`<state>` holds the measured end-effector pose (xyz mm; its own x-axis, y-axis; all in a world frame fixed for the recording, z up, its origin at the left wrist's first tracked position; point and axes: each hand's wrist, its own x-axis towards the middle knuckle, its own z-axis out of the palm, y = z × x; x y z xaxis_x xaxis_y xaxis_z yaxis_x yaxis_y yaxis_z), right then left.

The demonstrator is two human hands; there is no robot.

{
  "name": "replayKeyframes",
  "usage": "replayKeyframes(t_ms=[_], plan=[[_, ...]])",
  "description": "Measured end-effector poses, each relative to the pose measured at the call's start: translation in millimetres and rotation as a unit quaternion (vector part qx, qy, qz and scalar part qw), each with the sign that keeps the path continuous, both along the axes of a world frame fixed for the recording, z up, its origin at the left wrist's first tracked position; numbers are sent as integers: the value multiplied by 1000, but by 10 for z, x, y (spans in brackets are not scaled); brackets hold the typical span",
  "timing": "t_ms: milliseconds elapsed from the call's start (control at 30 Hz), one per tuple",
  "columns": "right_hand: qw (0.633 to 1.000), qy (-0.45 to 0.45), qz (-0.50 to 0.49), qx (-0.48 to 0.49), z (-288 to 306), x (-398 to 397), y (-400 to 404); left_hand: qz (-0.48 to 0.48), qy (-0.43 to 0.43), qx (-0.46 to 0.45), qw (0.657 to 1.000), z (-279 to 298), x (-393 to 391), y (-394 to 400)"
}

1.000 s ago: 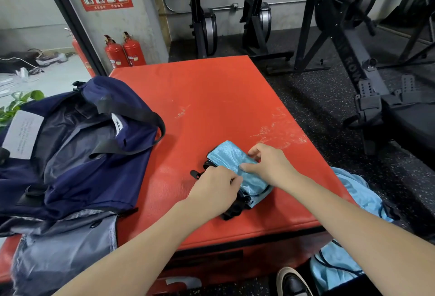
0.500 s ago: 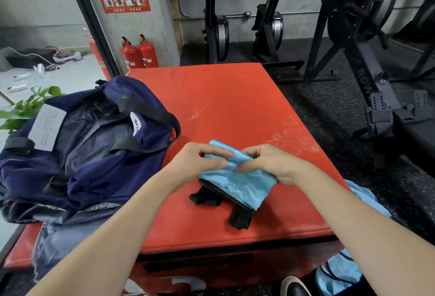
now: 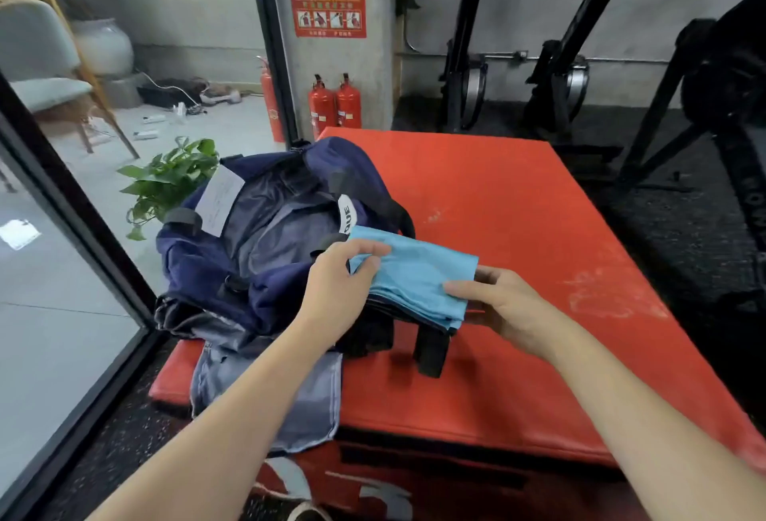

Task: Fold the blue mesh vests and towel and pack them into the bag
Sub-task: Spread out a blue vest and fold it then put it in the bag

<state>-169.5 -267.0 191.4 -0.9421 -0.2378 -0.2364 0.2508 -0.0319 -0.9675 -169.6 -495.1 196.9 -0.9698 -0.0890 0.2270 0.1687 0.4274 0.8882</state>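
Both hands, left (image 3: 335,284) and right (image 3: 503,305), pinch a folded vest (image 3: 418,276) (straps dangling). Best kept level and lowered flat into the bag (image 3: 257,238) just left.

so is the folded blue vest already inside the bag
No, both hands, left and right, hold the folded vest above the red mat, beside the open bag.

Two hands are out, the left hand (image 3: 335,288) and the right hand (image 3: 503,307), with one folded blue vest (image 3: 418,278) between them. One navy bag (image 3: 265,247) sits on the one red mat (image 3: 518,205). Against the pillar stand three fire extinguishers (image 3: 335,106), under one red sign (image 3: 328,16). One potted plant (image 3: 166,180), one chair (image 3: 37,64).
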Motion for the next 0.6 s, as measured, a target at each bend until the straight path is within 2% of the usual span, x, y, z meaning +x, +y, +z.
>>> replayKeyframes(t_ms=[100,333,433,533,600], plan=[[996,49,-61,-36,-11,10,-406,45,-9,28,999,1,77,-279],[981,163,-85,57,94,-238,-1207,116,3,37,993,51,44,-964],[976,179,-76,96,178,-568,-1547,171,20,48,984,147,-91,-1282],[971,178,-58,150,242,-931,-1885,206,39,-3,978,293,-372,-1578],[971,144,-43,186,172,-1201,-2089,208,35,-56,976,351,-622,-1733]])
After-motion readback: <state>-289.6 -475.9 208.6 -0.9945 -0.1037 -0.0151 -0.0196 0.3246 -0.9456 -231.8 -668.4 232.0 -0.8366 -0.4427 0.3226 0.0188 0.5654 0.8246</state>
